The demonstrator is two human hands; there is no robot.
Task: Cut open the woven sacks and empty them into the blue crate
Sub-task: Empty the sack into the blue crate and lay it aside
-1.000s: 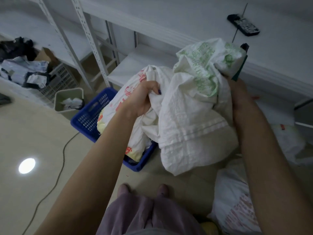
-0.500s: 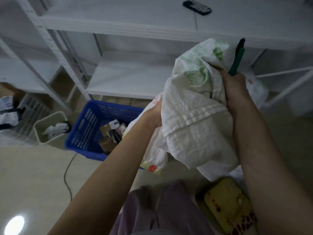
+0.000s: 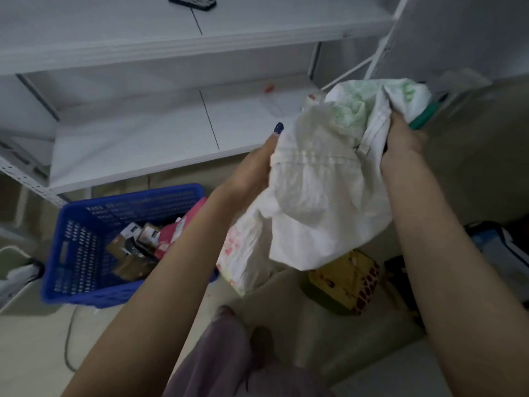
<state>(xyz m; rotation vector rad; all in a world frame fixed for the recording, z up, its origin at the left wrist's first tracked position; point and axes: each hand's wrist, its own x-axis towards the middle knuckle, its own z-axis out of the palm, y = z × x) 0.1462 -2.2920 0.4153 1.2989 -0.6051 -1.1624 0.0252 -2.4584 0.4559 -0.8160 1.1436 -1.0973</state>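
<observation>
A crumpled white woven sack with green print hangs in the air between my hands. My left hand grips its left side, and a second sack with red print dangles below it. My right hand grips the sack's right top together with a green-handled cutter. The blue crate sits on the floor at lower left, holding several small boxes and a pink packet.
White metal shelving stands behind the crate; a dark handset lies on its upper shelf. A yellow printed bag lies on the floor under the sack. A pale bin is at far left, dark clutter at right.
The sacks have moved right, away from above the crate, and the crate's contents now show. My view has swung right and down.
</observation>
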